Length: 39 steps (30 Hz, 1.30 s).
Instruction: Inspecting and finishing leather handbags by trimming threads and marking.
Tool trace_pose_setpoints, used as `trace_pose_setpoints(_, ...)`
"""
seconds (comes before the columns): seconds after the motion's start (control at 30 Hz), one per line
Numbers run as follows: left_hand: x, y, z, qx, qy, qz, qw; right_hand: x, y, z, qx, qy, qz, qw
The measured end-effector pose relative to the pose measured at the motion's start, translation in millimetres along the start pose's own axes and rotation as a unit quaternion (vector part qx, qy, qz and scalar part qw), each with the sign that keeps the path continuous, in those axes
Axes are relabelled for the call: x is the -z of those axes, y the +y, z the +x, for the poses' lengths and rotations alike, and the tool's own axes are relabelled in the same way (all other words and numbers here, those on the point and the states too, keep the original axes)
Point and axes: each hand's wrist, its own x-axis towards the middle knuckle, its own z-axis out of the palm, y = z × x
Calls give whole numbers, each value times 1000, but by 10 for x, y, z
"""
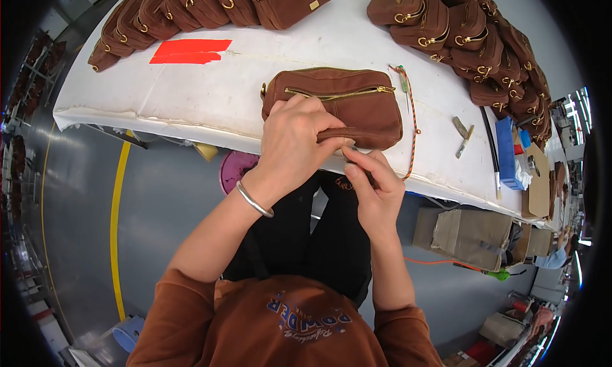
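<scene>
A brown pouch (pixel 376 115) with a gold zipper across its front lies at the near edge of the white table. My left hand (pixel 292 140) rests over its lower left part, with fingers and thumb closed on a narrow brown strip (pixel 333 133) at the pouch's near edge. Right beside it, my right hand (pixel 377 190) is closed in a pinch close to the strip's end. Something small and dark shows between its fingers, too hidden to name. An orange-and-black cord (pixel 414 115) with a green end lies just right of the pouch.
Similar brown pouches stand in a row (pixel 185 10) at the far left and in a pile (pixel 478 45) at the far right. Red tape (pixel 191 51) marks the table (pixel 248 54). A small blade tool (pixel 464 137), a long brush (pixel 491 150) and a blue bin (pixel 507 151) lie rightward.
</scene>
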Motion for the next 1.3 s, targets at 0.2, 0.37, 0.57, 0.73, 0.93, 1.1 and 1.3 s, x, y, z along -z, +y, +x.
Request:
trace_pose_setpoints(0.2, -5, -27, 5, -15, -9, -8, 1000, 100, -258, 12, 48, -30, -79, 995)
trace_pose_setpoints(0.37, 46, -12, 13, -1, -39, -10, 999, 47, -204, 145, 85, -7, -177, 981)
trace_pose_setpoints(0.57, 37, -15, 9, 9, -46, -16, 999, -43, -61, 173, 121, 8, -176, 977)
trace_pose_setpoints(0.73, 25, -23, 7, 10, -44, -15, 999, -75, 20, 166, 135, 21, -197, 971)
trace_pose_setpoints(0.93, 32, -31, 10, 14, -43, -15, 999, -114, 114, 155, 171, 46, -202, 963)
trace_pose_setpoints(1.1, 39, -28, 2, -7, -43, -35, 998, -45, 105, 72, 137, 31, -166, 976)
trace_pose_setpoints(1.3, 82, -70, 30, -35, -59, -52, 996, 16, -2, 26, 83, -1, -109, 991)
